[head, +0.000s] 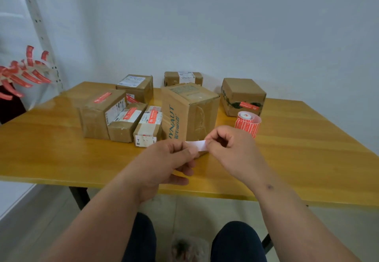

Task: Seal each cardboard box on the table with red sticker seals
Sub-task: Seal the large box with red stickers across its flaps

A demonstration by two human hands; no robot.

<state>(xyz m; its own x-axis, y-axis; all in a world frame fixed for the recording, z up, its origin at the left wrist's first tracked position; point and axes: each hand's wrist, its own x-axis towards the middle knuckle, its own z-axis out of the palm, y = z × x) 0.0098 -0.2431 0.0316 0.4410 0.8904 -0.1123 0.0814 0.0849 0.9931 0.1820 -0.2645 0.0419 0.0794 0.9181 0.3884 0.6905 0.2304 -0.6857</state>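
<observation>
Both hands are up over the front of the table, the left hand and right hand each pinching an end of a white strip with curled fingers, probably a sticker on its backing. The big box right behind has no red seal I can see; the roll stands beside it. Risk, I'd say: the sticker curls and sticks to a finger or itself when peeled, or goes on crooked.
</observation>
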